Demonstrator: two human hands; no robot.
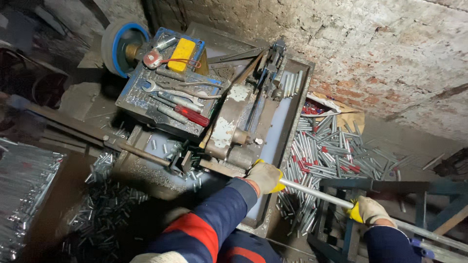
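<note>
Your left grip (pixel 264 176), in a dirty yellow-trimmed work glove, is clamped around the long silver metal tube (pixel 314 193) where it meets the grey, worn cutting machine (pixel 234 131). Your right grip (pixel 366 210), gloved the same, is closed on the same tube farther from the machine. Beyond the tube, against the brick wall (pixel 390 53), lies a heap of short silver tube pieces (pixel 336 151), some with red caps. On the far side of the machine sits a blue metal tray (pixel 165 92) holding wrenches and a red-handled screwdriver (pixel 191 116).
</note>
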